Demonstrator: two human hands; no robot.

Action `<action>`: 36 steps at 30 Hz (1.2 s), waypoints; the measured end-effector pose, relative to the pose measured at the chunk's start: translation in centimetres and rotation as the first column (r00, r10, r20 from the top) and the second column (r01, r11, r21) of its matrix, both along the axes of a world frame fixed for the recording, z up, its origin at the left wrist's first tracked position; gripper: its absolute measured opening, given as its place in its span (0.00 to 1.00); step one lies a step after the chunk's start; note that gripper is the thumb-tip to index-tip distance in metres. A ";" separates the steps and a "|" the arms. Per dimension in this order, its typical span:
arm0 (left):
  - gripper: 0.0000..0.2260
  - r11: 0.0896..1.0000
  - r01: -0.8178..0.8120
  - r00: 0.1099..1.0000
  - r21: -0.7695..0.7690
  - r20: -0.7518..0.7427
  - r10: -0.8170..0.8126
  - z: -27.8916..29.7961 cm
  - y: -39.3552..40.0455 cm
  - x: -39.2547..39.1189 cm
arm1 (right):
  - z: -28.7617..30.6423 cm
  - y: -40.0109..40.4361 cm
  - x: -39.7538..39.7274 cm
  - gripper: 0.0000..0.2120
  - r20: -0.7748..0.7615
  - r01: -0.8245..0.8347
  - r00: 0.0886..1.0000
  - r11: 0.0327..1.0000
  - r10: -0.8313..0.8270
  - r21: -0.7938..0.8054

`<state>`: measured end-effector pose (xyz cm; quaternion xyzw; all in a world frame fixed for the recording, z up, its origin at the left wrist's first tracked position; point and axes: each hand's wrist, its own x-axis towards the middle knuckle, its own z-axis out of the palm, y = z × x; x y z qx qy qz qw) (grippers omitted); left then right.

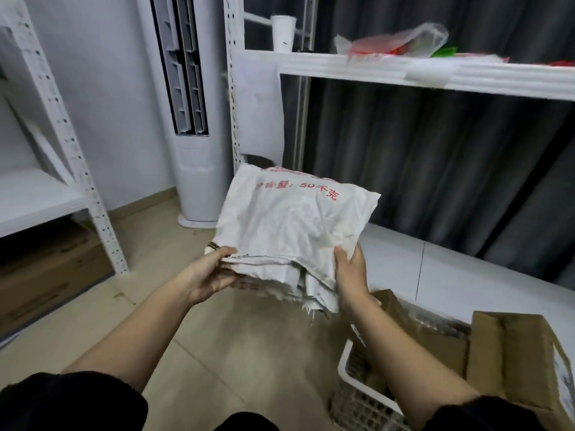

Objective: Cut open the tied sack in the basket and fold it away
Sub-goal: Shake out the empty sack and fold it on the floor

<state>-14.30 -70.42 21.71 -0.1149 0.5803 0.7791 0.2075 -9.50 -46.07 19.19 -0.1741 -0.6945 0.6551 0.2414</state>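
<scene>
Folded sack (292, 225) held flat in both grips — left hand (211, 269), right hand (351, 272) — low shelf (435, 262) just beyond, nearer the right.

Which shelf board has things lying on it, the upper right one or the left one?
The upper right shelf board: a white cup and a clear plastic bag sit on it. The left shelf board looks bare.

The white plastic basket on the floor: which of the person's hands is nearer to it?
Right. The right hand holds the folded sack almost directly above the basket, which sits at lower right. The left hand holds the sack's opposite edge, farther left over bare floor.
</scene>
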 end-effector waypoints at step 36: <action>0.32 -0.100 -0.311 0.786 -0.945 -0.196 -0.587 -46.0 2.0 -6.1 | -43.1 -1.8 -10.5 0.26 0.870 -0.793 0.490 0.388 -0.051 0.470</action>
